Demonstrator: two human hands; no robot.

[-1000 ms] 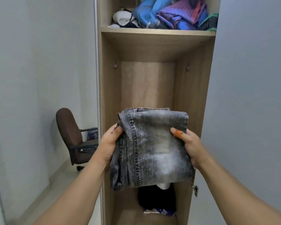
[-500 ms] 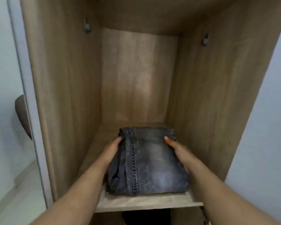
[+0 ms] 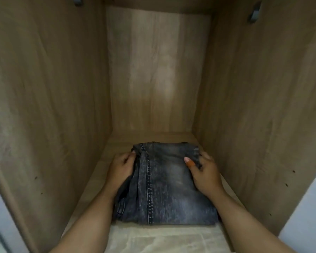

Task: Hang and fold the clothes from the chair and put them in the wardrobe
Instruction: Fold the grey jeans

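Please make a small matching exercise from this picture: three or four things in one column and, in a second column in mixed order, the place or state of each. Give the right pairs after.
Column one:
1. folded jeans
2. left hand
3. right hand
4. metal bracket

Column two:
A. high on the right wall of the wardrobe
B. grips the left edge of the jeans
C. lies flat on the wooden shelf
D. grips the right edge of the jeans, thumb on top

Pairs: 1-C, 2-B, 3-D, 4-A

1. Left hand [image 3: 121, 168], forearm reaching forward, fingers curled round the left edge of the folded jeans [image 3: 164, 185].
2. Right hand [image 3: 204, 175] grips the right edge (thumb on top).
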